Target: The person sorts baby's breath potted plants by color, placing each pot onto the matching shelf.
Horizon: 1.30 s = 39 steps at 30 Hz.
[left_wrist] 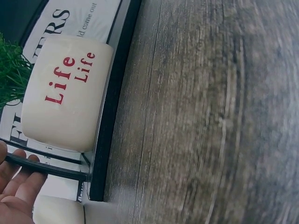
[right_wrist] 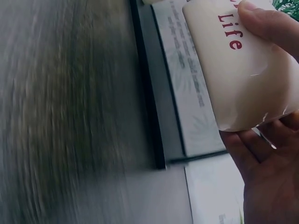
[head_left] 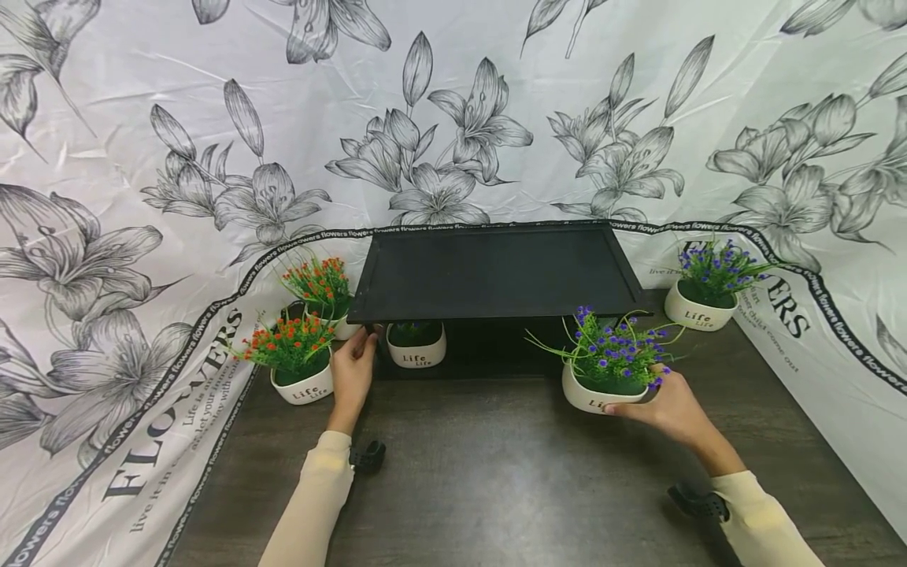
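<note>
Cloth [head_left: 439,118] with big gray flowers hangs behind a dark worktop [head_left: 482,480] and down its sides. On the left, the front orange pot [head_left: 303,387] stands on the worktop. It is white, says Life twice, and has green leaves and little orange flowers. The back orange pot [head_left: 343,327] looks much the same and stands just behind it, partly hidden. Next comes the left hand [head_left: 352,370], with a cream sleeve [head_left: 322,480] and a black band [head_left: 368,457] at the wrist. Its fingers [left_wrist: 29,184] bend around a thin leg [left_wrist: 51,169] at the left end of the black stand [head_left: 489,272] and hold it. The stand has a wide flat top and a low board [left_wrist: 111,107]. Under the top, the middle pot [head_left: 418,348] sits upright on the low board, with green in it. Further right, the purple pot [head_left: 591,392] is up in the air, in front of the right end of the stand. The right hand [head_left: 669,405] grips it, with the thumb [right_wrist: 257,18] on the front and the other fingers around the right end. Last, the far pot [head_left: 701,309], which has purple flowers too, stands on the worktop near the cloth.
</note>
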{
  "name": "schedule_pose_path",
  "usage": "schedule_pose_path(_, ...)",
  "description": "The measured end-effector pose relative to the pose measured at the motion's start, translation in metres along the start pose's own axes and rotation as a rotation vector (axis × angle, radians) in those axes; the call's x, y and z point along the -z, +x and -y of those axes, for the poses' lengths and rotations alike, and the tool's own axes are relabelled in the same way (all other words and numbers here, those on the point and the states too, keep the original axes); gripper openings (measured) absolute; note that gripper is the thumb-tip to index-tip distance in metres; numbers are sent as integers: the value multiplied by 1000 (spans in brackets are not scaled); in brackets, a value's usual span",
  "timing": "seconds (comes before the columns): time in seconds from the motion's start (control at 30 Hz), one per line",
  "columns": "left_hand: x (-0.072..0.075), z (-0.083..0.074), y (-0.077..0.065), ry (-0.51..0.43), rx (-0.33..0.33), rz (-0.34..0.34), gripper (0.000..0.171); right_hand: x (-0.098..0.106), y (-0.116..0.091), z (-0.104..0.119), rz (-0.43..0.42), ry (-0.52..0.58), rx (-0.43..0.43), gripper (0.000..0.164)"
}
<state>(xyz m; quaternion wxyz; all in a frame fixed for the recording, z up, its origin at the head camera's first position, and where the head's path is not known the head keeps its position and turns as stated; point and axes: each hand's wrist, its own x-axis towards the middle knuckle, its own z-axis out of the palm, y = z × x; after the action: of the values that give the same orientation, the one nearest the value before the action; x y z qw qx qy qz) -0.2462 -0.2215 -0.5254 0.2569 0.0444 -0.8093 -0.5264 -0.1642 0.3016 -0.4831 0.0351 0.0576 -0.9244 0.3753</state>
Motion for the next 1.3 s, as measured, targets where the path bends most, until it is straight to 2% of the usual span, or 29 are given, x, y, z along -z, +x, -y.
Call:
schedule_pose_path(0.13,0,0,-1,-2,2,1,35,-11,2,6,31,31,-2,71)
schedule_pose_path(0.27,-1,2,0,18,3,9,37,-21,6,13,43,55,31,68)
schedule_pose_path(0.53,-1,3,1,30,-4,5,38,-41,16,29,73,79,93,72)
schedule_pose_path(0.6,-1,3,1,35,3,7,39,-46,18,33,83,84,98,75)
schedule_pose_path(0.67,-1,3,1,40,9,8,40,-51,20,37,94,73,80,84)
schedule_pose_path(0.83,-1,0,0,48,10,8,39,-66,27,46,95,102,113,95)
schedule_pose_path(0.9,-1,0,0,47,10,8,38,-72,31,47,90,121,148,90)
schedule_pose_path(1.3,-1,0,0,31,-3,-2,36,-102,52,62,107,161,201,75)
